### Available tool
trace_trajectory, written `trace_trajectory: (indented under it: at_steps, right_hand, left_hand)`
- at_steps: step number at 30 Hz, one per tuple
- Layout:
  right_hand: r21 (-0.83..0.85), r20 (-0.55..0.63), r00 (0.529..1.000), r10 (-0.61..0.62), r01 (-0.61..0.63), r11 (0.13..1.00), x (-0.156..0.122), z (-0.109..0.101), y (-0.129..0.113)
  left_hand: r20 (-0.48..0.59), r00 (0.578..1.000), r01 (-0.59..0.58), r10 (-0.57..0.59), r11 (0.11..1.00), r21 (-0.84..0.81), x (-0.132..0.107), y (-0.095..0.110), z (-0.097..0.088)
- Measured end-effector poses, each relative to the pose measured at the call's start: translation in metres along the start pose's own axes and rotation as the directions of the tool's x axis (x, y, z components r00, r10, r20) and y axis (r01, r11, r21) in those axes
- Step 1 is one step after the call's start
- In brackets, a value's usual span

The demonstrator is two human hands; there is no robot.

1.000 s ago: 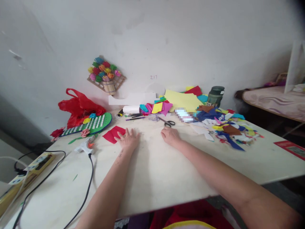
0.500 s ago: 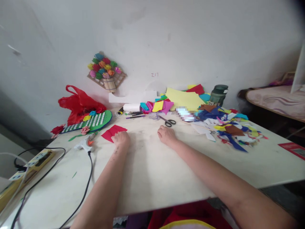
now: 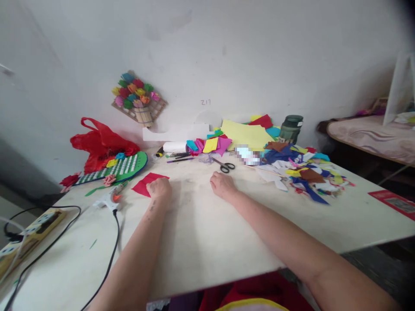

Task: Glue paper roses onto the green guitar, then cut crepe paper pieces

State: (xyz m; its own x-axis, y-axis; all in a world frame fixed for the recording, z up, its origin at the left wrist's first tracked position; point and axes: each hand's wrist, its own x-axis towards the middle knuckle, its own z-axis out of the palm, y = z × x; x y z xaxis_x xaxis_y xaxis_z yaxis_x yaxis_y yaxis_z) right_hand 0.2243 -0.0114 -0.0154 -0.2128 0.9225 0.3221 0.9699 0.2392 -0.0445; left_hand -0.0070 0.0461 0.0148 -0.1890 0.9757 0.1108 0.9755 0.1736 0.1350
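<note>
A piece of red crepe paper (image 3: 141,186) lies flat on the white table. My left hand (image 3: 159,188) is closed on its right side, with the fingertips mostly hidden behind the knuckles. Resting on the tabletop to the right, my right hand (image 3: 222,185) is curled in a loose fist, and nothing shows in it. Just beyond that hand lie black-handled scissors (image 3: 227,167), not touched. To the left of the red paper is a white glue gun (image 3: 110,199) with an orange trigger and a black cord.
A power strip (image 3: 32,229) and cords run along the left edge. Behind lie a green woven board (image 3: 139,162), a red plastic bag (image 3: 100,144) and folded coloured papers (image 3: 210,144). Scraps (image 3: 311,175), a blurred phone (image 3: 247,154) and a green bottle (image 3: 291,128) are at the right.
The view has turned slightly to the right, so most things appear shifted left. Both hands stay in about the same places, the left on the red crepe paper.
</note>
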Motion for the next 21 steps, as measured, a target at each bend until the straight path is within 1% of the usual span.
trace_trajectory:
  at_steps: [4,6,7,8,10,11,13,16,19,21]
  right_hand:
    - [-0.004,0.002,1.0,0.002,-0.002,1.0,0.0,0.001,0.0]
    - [-0.003,-0.001,1.0,0.004,-0.004,1.0,0.0,0.001,-0.001]
    - [-0.002,0.0,1.0,0.006,-0.006,1.0,0.0,0.001,-0.001]
    - [-0.001,0.003,1.0,0.008,-0.008,1.0,0.0,0.001,-0.001]
    - [0.006,0.009,1.0,0.014,-0.014,1.0,-0.001,0.0,-0.002]
    - [0.012,0.007,1.0,0.016,-0.016,1.0,-0.001,-0.001,-0.003]
    - [0.029,-0.006,1.0,0.02,-0.02,0.999,-0.002,-0.003,-0.003]
    - [0.07,-0.041,0.998,0.038,-0.035,0.997,-0.004,-0.006,-0.003]
    - [0.122,-0.076,0.993,0.091,-0.081,0.989,-0.007,-0.007,0.001]
    - [0.146,-0.099,0.986,0.136,-0.121,0.982,-0.008,-0.006,0.004]
  left_hand:
    - [-0.007,1.0,-0.023,0.024,0.99,0.14,-0.001,0.004,-0.001]
    - [-0.06,0.997,-0.044,0.054,0.986,0.16,-0.003,0.007,-0.001]
    - [-0.103,0.991,-0.067,0.084,0.985,0.16,-0.004,0.01,-0.001]
    - [-0.15,0.981,-0.1,0.123,0.983,0.153,-0.005,0.014,0.0]
    - [-0.244,0.942,-0.207,0.229,0.972,0.112,-0.008,0.025,0.001]
    - [-0.252,0.932,-0.249,0.26,0.966,0.075,-0.01,0.032,0.002]
    - [-0.208,0.936,-0.294,0.283,0.956,-0.024,-0.015,0.05,0.005]
    - [-0.108,0.94,-0.336,0.323,0.931,-0.144,-0.023,0.079,0.009]
    - [-0.062,0.927,-0.375,0.371,0.904,-0.203,-0.031,0.101,0.014]
    - [-0.043,0.914,-0.404,0.405,0.888,-0.219,-0.035,0.111,0.019]
